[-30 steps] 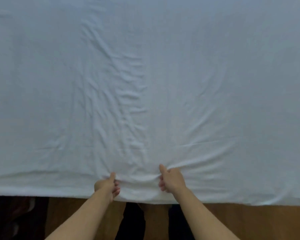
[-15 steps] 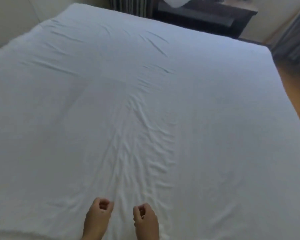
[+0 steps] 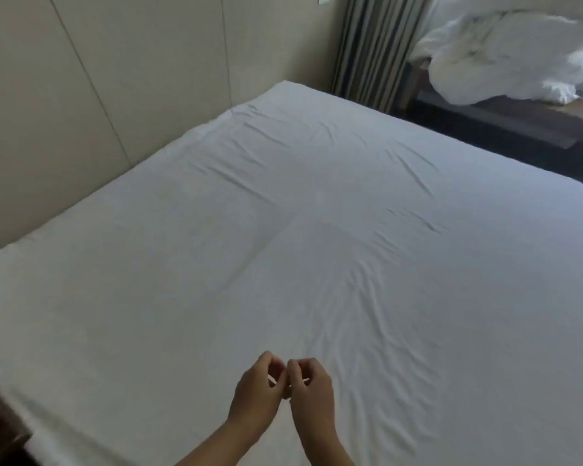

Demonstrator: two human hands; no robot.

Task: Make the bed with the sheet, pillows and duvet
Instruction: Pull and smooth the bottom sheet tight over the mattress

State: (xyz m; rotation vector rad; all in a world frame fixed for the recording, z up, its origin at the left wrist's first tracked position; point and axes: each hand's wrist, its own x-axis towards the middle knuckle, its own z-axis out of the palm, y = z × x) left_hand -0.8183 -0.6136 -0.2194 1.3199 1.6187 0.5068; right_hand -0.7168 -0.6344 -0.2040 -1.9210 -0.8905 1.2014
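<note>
Bed: wide mattress under a pale white cotton sheet (image 3: 317,230), spread flat across the whole top, pushed up against beige panelled wall (image 3: 98,79) at left and far end.
Creases: shallow ridges fanning up the middle of the sheet from the near edge; a few short ones toward the far side.
Bedding pile: crumpled white duvet heap (image 3: 505,58), bunched on a dark wooden desk (image 3: 519,126) beyond the far right corner, well apart from the bed; pillows not clearly distinguishable within it.
Curtain: grey striped drape (image 3: 371,52) hanging between wall and desk.
Hands: left hand (image 3: 258,393) and right hand (image 3: 312,393) raised together over the near part of the sheet, fingertips touching, fingers curled, gripping no cloth.
Handling: sheet likely light, limp, prone to wrinkling; best pinched at hem or corners and drawn taut. Duvet likely bulky but soft; best taken by two corners.
</note>
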